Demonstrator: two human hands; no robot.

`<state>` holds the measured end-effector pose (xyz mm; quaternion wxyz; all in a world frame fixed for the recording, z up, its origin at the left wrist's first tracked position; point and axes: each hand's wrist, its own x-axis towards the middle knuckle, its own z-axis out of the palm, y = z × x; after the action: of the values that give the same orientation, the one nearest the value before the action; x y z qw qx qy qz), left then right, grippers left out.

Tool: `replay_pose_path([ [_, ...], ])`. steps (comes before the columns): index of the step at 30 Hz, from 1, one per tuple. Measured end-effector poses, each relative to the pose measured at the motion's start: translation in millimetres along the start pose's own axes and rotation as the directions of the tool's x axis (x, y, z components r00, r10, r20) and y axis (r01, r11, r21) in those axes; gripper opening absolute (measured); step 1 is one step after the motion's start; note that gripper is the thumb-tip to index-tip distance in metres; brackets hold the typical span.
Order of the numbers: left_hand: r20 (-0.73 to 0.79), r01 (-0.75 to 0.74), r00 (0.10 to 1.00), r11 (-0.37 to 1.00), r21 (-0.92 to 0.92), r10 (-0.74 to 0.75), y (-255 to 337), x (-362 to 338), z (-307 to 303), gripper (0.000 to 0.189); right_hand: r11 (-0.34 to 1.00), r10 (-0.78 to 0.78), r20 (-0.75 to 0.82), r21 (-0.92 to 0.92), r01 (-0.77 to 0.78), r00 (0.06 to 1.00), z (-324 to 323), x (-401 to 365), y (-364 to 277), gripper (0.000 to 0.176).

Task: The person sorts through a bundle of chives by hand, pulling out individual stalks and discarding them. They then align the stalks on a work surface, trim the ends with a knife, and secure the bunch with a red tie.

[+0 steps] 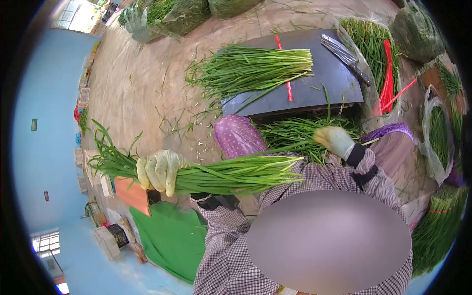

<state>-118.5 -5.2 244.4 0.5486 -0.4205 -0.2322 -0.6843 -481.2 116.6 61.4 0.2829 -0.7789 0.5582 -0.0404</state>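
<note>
My left hand, in a pale glove, is closed around a long bunch of garlic chives. Leafy tips stick out to the left of the fist and pale stalk ends point right. My gloved right hand is curled over loose garlic chives lying across my lap. A thin stalk appears to run through its fingers, which are slightly blurred. Ahead, a thicker pile of garlic chives lies on a dark low table, over a red strip.
A knife lies at the table's right side. To the right stand a plastic bag of chives with red strips and a smaller bag. Tied chives lie lower right. Green cloth covers floor at lower left.
</note>
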Motion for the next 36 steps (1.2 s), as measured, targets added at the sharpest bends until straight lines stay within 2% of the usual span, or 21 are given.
replay_pose_path([
  [1, -0.003, -0.002, 1.0, 1.0, 0.015, 0.003, 2.8, -1.4, -0.9, 0.015, 0.916, 0.367, 0.247, -0.262, -0.303, 0.897, -6.9, -8.5, 0.0, 0.02],
  [2, -0.011, 0.0, 1.0, 1.0, 0.028, 0.0, 5.5, -3.0, -2.2, 0.015, 0.951, 0.253, 0.043, -0.192, -0.241, 0.966, -8.7, -11.9, -4.0, 0.021],
  [3, -0.02, 0.004, 1.0, 0.999, 0.038, -0.003, 7.0, -3.8, -4.2, 0.015, 0.977, 0.138, -0.17, -0.137, -0.162, 0.976, -11.3, -15.3, -8.7, 0.021],
  [4, -0.019, 0.013, 1.0, 0.999, 0.032, -0.012, 5.9, -4.3, -7.0, 0.013, 0.992, 0.028, -0.381, -0.101, -0.072, 0.924, -23.4, -16.9, -19.2, 0.022],
  [5, -0.023, 0.025, 0.999, 0.999, 0.023, -0.024, 3.2, -4.9, -9.6, 0.012, 0.989, 0.005, -0.477, 0.133, 0.067, 0.879, -52.0, -6.3, -57.6, 0.021],
  [7, -0.009, 0.068, 0.998, 0.998, 0.008, -0.068, -1.6, -4.2, -17.1, 0.009, 0.85, -0.163, -0.618, 0.308, 0.428, 0.769, -77.0, 14.1, -112.3, 0.026],
  [8, 0.008, 0.098, 0.995, 0.995, 0.004, -0.098, -2.6, -3.7, -20.5, 0.008, 0.783, -0.172, -0.635, 0.375, 0.495, 0.753, -84.7, 19.3, -138.9, 0.025],
  [9, 0.023, 0.127, 0.992, 0.992, 0.003, -0.127, -3.4, -2.8, -23.4, 0.008, 0.74, -0.159, -0.575, 0.469, 0.482, 0.803, -92.8, 21.2, -160.8, 0.02],
  [11, 0.047, 0.163, 0.986, 0.986, -0.03, -0.161, -5.2, -2.2, -25.6, 0.009, 0.721, -0.218, -0.587, 0.441, 0.534, 0.78, -83.4, 37.2, -172.1, 0.016],
  [15, 0.04, 0.123, 0.992, 0.991, -0.049, -0.121, -8.4, -6.9, -25.2, 0.01, 0.662, -0.078, -0.571, 0.583, 0.471, 0.817, -73.4, 44.0, -172.4, 0.01],
  [18, 0.018, 0.083, 0.996, 0.996, -0.041, -0.082, -10.0, -9.3, -23.7, 0.008, 0.528, 0.11, -0.529, 0.748, 0.402, 0.841, -72.8, 40.4, -168.1, 0.008],
  [23, 0.01, 0.064, 0.998, 0.998, 0.004, -0.064, -3.8, -5.7, -21.2, 0.006, 0.19, 0.231, -0.452, 0.889, 0.416, 0.861, -84.7, 26.5, -148.4, 0.013],
  [25, -0.017, 0.076, 0.997, 0.997, 0.035, -0.075, 2.3, -1.9, -14.6, 0.007, 0.283, 0.152, -0.426, 0.883, 0.374, 0.892, -82.1, 19.1, -115.1, 0.015],
  [26, -0.027, 0.08, 0.997, 0.996, 0.051, -0.078, 4.1, -1.3, -13.1, 0.008, 0.396, 0.092, -0.374, 0.864, 0.31, 0.923, -78.5, 14.8, -96.7, 0.02],
  [27, -0.037, 0.001, 0.999, 1.0, 0.023, 0.0, 5.2, -3.5, -14.5, 0.008, 0.608, 0.045, -0.37, 0.747, 0.268, 0.928, -61.5, 17.5, -69.1, 0.028],
  [29, -0.064, -0.089, 0.994, 0.996, 0.005, 0.089, 7.1, -5.9, -16.5, 0.009, 0.926, -0.073, -0.463, 0.297, 0.232, 0.883, -61.9, 12.3, -66.6, 0.039],
  [31, -0.133, -0.135, 0.981, 0.99, 0.036, 0.138, 5.6, -7.0, -17.0, 0.011, 0.774, -0.18, -0.513, 0.453, 0.443, 0.839, -59.9, 10.2, -89.8, 0.052],
  [32, -0.187, -0.164, 0.967, 0.985, 0.06, 0.172, 3.8, -9.1, -17.6, 0.012, 0.658, -0.208, -0.322, 0.652, 0.376, 0.924, -67.6, 6.4, -103.8, 0.055],
  [33, -0.213, -0.159, 0.962, 0.984, 0.084, 0.173, 4.9, -10.1, -17.7, 0.013, 0.697, -0.214, -0.282, 0.627, 0.348, 0.935, -55.1, 8.5, -108.8, 0.046],
  [35, -0.245, -0.116, 0.959, 0.985, 0.129, 0.145, 13.3, -11.7, -16.0, 0.016, 0.735, -0.114, -0.07, 0.666, 0.131, 0.991, -53.3, 8.6, -105.7, 0.034],
  [36, -0.248, -0.083, 0.961, 0.985, 0.152, 0.12, 17.5, -12.5, -16.3, 0.017, 0.714, -0.076, -0.106, 0.689, 0.128, 0.991, -52.4, 6.8, -103.5, 0.03],
])
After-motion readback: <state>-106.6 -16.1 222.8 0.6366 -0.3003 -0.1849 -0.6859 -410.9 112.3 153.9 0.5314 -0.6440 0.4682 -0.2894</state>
